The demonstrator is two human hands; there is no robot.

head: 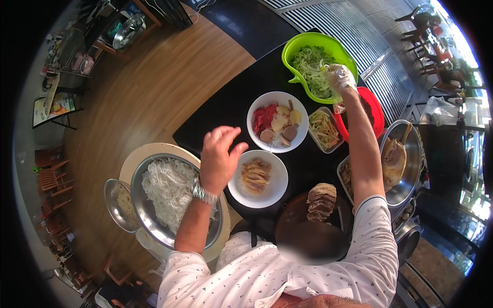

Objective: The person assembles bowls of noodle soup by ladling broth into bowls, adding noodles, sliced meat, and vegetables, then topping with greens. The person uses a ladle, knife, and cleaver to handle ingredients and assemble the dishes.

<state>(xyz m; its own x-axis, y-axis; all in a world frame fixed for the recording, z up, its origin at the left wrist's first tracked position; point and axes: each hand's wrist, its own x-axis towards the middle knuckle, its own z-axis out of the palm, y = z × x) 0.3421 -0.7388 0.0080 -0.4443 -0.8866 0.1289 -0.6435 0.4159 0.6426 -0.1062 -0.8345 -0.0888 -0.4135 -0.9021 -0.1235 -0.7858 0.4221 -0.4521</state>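
Note:
My right hand (341, 78), in a clear plastic glove, is curled on pale green shredded vegetables (314, 73) inside a bright green plastic basin (287, 57). Bare, with a metal watch (205, 192) at its wrist, my left hand (221, 156) hovers with fingers apart and nothing in them. It is between a steel bowl of white rice noodles (169, 188) and two white bowls. The nearer white bowl (235, 192) holds sliced meat (256, 175) over noodles. In the farther white bowl (251, 131) are red shreds (264, 117), sausage slices (267, 136) and pale yellow slices (280, 122).
A clear tub of vegetable sticks (324, 129) stands beside a red container (379, 107), partly behind my right forearm. Sliced meat (321, 202) lies on a round board (292, 227). Whole cooked poultry (393, 165) sits in a steel bowl (414, 169). A wire strainer (119, 206) holds yellow noodles.

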